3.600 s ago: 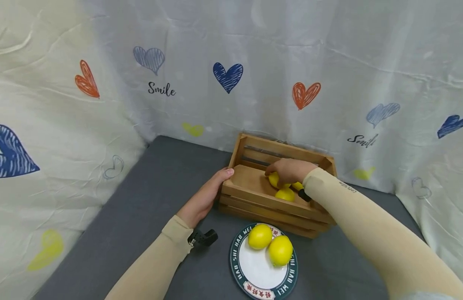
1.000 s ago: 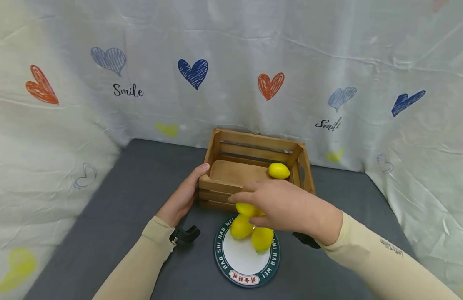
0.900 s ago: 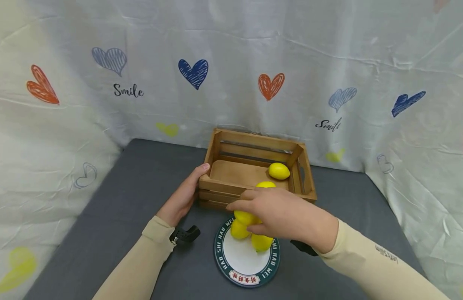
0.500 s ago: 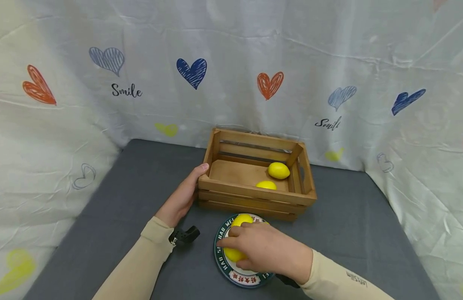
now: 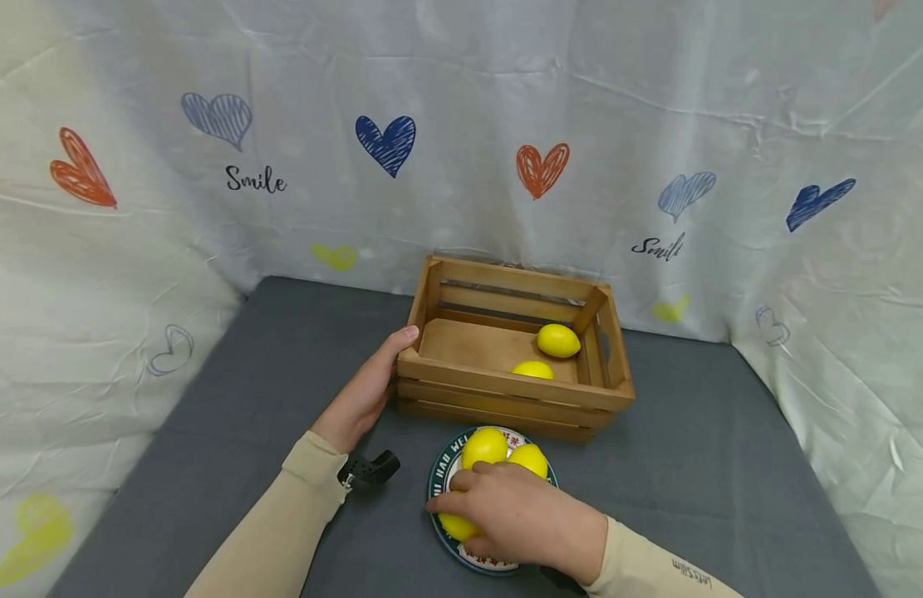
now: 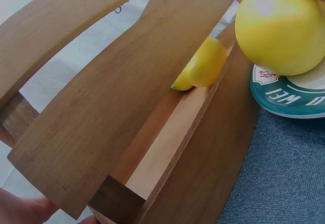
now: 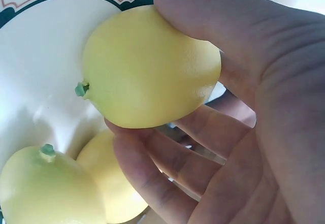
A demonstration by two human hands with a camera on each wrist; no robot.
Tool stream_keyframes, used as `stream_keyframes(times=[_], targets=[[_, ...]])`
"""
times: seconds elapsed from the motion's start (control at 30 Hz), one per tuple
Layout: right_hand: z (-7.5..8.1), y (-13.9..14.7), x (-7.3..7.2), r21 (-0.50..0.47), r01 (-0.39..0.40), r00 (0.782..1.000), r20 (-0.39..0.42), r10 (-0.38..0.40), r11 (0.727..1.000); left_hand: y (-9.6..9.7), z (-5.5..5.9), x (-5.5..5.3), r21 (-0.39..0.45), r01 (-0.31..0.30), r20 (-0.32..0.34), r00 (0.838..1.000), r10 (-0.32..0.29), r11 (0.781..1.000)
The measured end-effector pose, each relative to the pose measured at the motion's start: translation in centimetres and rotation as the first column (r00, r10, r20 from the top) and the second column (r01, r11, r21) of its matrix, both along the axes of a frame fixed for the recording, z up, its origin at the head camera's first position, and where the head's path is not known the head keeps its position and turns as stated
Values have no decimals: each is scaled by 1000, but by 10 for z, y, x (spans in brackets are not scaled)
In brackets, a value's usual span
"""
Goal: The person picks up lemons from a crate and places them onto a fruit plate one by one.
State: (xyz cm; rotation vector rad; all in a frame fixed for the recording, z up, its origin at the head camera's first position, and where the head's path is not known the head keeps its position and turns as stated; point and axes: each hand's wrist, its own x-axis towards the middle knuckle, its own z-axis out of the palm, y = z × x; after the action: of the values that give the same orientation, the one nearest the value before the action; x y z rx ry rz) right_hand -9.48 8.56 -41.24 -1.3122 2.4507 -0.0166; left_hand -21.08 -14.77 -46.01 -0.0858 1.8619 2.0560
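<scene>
My left hand (image 5: pixel 365 394) grips the left end of a slatted wooden crate (image 5: pixel 498 392), thumb over its rim. Two yellow lemons lie in it toward the right, one at the back (image 5: pixel 558 340) and one half hidden behind the front slat (image 5: pixel 532 369). In front of the crate is a round plate (image 5: pixel 439 473) with a green lettered rim. Two lemons, one left (image 5: pixel 484 447) and one right (image 5: pixel 529 459), sit at its far side. Over its near left part my right hand (image 5: pixel 524 517) holds another lemon (image 7: pixel 152 69) between thumb and fingers. Whether that lemon touches the plate I cannot tell.
Dark grey cloth (image 5: pixel 700 465) covers the table. Behind the crate hangs a pale curtain (image 5: pixel 461 216) printed with hearts, also closing in both sides. A black wrist camera (image 5: pixel 371 468) sticks out beside my left wrist.
My right hand has brought a lemon out of the crate, over its front slat, to the plate's near left part. The left hand has kept its hold on the crate.
</scene>
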Motion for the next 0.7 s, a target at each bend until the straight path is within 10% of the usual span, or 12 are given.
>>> stream_keyframes(times=[0.43, 0.7], targets=[[4, 8, 3, -28, 16, 999, -30, -17, 999, 1, 0, 0, 5, -7, -3, 1000, 7, 1000], [49, 24, -11, -66, 6, 996, -87, -12, 998, 1, 0, 0, 4, 7, -8, 1000, -6, 1000]])
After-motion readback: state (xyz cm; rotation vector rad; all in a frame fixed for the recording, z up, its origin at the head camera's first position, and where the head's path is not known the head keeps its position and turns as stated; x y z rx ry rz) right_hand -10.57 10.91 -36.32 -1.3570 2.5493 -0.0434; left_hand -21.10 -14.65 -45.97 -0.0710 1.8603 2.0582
